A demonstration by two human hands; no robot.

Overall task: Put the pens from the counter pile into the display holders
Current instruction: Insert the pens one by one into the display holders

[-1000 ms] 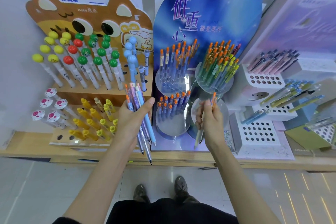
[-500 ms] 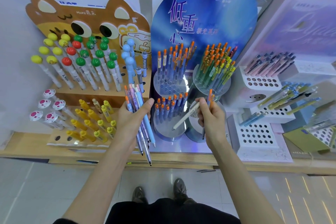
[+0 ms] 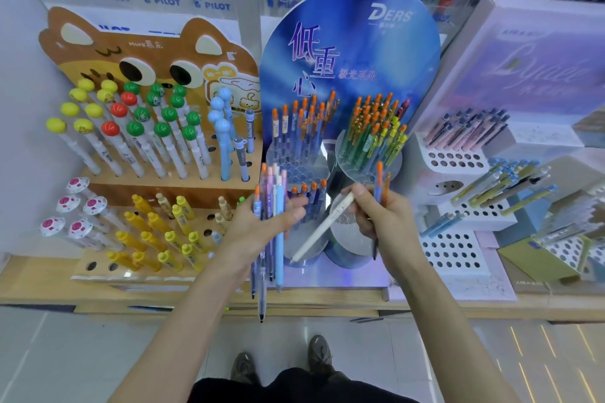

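Observation:
My left hand [image 3: 262, 226] grips a bunch of pens [image 3: 270, 206], blue, pink and orange-capped, held upright with tips hanging below the counter edge. My right hand [image 3: 383, 216] pinches a white pen [image 3: 324, 227] that slants down to the left, and also holds two orange-capped pens [image 3: 379, 181] upright behind its fingers. Both hands hover in front of the blue Ders display [image 3: 350, 52], whose clear round holders [image 3: 368, 163] carry orange-capped pens. The lower right round holder [image 3: 347, 235] sits under my right hand.
A brown cat-shaped wooden stand [image 3: 147, 52] at the left holds ball-topped pens. White perforated holders [image 3: 453, 250] at the right carry pastel pens. The wooden counter edge [image 3: 163, 299] runs across below, with tiled floor and my shoes beneath.
My left hand with its bunch has moved right, closer to my right hand. The white pen in my right hand has swung from upright to slanting down-left.

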